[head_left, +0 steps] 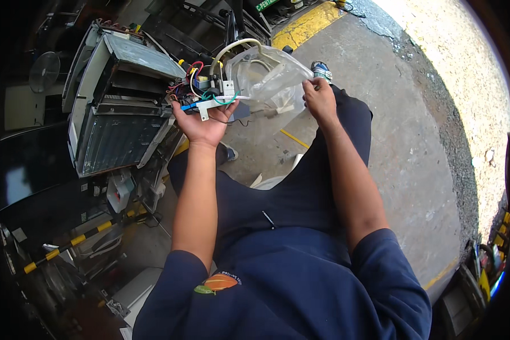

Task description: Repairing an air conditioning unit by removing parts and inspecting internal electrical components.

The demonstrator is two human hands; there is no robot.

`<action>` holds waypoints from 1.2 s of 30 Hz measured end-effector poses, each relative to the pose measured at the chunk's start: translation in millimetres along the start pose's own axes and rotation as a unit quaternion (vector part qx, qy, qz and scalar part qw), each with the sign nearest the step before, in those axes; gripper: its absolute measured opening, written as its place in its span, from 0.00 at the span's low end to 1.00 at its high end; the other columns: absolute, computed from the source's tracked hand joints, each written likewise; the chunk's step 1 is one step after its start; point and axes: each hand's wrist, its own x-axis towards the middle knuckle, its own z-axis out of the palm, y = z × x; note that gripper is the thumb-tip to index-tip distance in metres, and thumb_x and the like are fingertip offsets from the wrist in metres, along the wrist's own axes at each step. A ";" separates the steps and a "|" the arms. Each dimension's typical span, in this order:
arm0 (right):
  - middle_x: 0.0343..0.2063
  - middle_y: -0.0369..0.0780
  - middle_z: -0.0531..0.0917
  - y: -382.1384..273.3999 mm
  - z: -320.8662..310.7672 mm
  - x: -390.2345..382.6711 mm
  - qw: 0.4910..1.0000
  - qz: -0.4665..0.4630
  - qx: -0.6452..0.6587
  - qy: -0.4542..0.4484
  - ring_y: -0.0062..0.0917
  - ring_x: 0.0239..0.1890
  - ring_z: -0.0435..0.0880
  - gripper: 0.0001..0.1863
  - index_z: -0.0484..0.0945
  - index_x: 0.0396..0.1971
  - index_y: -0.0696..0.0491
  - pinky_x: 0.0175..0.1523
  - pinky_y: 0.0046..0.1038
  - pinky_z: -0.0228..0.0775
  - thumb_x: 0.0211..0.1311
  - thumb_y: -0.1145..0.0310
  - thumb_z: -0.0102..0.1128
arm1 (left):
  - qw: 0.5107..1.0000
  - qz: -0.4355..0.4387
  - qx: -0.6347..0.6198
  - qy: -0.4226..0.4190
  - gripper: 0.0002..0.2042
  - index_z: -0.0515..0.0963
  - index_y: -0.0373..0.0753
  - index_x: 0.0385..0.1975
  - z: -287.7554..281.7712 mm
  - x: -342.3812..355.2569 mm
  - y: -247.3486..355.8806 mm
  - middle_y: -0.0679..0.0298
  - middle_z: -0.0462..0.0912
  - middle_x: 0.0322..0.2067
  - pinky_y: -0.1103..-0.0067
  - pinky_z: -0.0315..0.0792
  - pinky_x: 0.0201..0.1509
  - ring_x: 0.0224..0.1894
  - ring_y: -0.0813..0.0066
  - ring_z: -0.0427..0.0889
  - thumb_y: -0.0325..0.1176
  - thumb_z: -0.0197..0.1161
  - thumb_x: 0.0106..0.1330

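Note:
My left hand [204, 126] is closed from below around a circuit board assembly [209, 97] with a white metal bracket and a tangle of red, blue, green and white wires. A thick white cable [232, 45] arches up from it toward the right. At the far middle, my right hand [321, 100] pinches the edge of a clear plastic bag [266, 73], thumb against fingers. The bag hangs between my hands, right beside the board assembly. Part of the cable shows through or behind the film; whether it lies inside the bag I cannot tell.
An air conditioner-like metal unit [133, 102] stands at the left, close to my left hand. Below it is a dark flat screen [34, 164]. A black-and-yellow bar [76, 241] crosses the lower left. Assorted items [484, 266] crowd the lower right. Concrete floor [402, 130] stretches right.

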 end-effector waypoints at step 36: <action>0.28 0.36 0.86 -48.8 1.8 -67.3 0.742 -0.471 -0.408 -0.249 0.29 0.34 0.79 0.08 0.84 0.29 0.46 0.50 0.32 0.61 0.58 0.64 0.56 | 0.984 0.008 0.025 0.175 0.38 0.69 0.44 0.62 -4.1 14.8 -37.9 0.49 0.74 0.59 0.31 0.55 0.60 0.62 0.40 0.71 0.68 0.50 0.60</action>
